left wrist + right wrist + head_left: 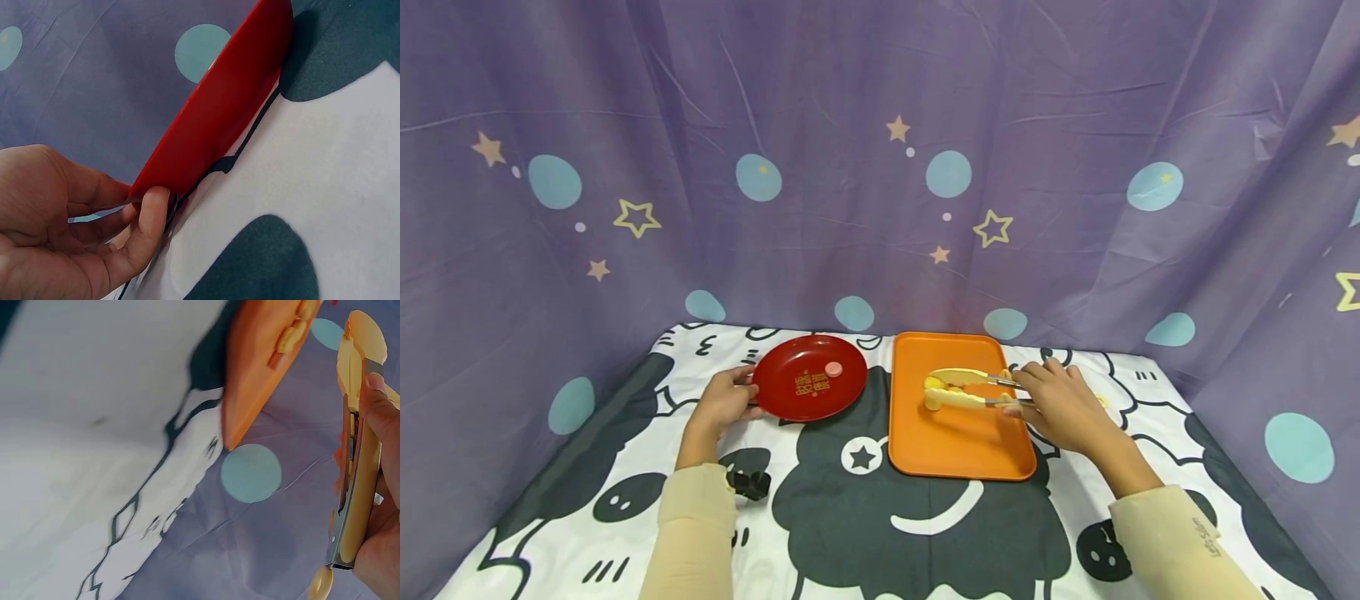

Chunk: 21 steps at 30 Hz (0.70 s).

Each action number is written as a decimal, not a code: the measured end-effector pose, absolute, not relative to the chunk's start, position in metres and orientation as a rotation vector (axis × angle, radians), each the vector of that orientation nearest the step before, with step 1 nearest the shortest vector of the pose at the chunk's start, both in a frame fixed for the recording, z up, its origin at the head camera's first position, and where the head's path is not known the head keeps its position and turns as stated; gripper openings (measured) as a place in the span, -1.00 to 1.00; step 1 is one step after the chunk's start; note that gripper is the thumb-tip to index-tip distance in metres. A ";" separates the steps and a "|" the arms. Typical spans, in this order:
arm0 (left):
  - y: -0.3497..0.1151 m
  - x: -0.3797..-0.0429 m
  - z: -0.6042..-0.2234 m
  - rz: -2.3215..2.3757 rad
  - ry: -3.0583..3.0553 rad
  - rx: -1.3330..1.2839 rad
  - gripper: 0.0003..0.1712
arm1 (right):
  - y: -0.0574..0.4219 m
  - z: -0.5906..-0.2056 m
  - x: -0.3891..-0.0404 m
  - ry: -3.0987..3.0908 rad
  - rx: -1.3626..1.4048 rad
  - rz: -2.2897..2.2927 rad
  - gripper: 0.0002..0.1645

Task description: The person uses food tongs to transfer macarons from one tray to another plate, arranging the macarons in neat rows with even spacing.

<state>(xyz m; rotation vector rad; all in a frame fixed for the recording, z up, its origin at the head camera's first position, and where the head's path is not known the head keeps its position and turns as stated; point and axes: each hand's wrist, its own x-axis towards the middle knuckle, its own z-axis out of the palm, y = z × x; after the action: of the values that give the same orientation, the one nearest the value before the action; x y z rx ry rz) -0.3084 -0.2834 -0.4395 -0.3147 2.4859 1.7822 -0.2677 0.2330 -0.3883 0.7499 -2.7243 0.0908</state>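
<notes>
My left hand pinches the left rim of a red plate, which bears gold characters and a small pink disc. In the left wrist view, the thumb and fingers meet at the edge of the plate, close over the cloth. My right hand grips yellow-and-metal tongs above an orange tray. Small yellow pieces show about the tongs' tips, partly hidden by them. The right wrist view shows the fingers wrapped round the tongs' handle.
Both plate and tray lie on a black-and-white cartoon cloth, with the tray right of the plate. A purple curtain rises behind the table's back edge. A small black device sits at the left wrist.
</notes>
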 end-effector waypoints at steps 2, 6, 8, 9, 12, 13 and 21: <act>-0.284 -0.309 -0.440 1.784 2.488 -0.314 -0.35 | 0.227 -0.385 -0.269 -2.710 0.763 0.105 -0.36; -0.284 -0.309 -0.440 1.786 2.486 -0.316 -0.35 | 0.213 -0.376 -0.272 -2.710 0.781 0.121 -0.34; -0.284 -0.308 -0.440 1.786 2.484 -0.318 -0.35 | 0.206 -0.372 -0.273 -2.714 0.787 0.120 -0.32; -0.284 -0.308 -0.440 1.787 2.483 -0.317 -0.35 | 0.203 -0.370 -0.274 -2.714 0.790 0.117 -0.31; -0.284 -0.307 -0.440 1.791 2.481 -0.317 -0.36 | 0.194 -0.366 -0.277 -2.692 0.813 0.116 -0.31; -0.284 -0.307 -0.440 1.792 2.480 -0.312 -0.36 | 0.191 -0.364 -0.278 -2.682 0.821 0.117 -0.31; -0.284 -0.308 -0.439 1.802 2.472 -0.306 -0.36 | 0.171 -0.355 -0.285 -2.650 0.869 0.135 -0.34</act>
<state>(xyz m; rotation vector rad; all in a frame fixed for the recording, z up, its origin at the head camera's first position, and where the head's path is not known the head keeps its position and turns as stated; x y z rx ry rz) -0.3077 -0.2836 -0.4393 -0.3056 2.4720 1.8016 -0.2848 0.1707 -0.3546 0.8693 -2.6502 0.1347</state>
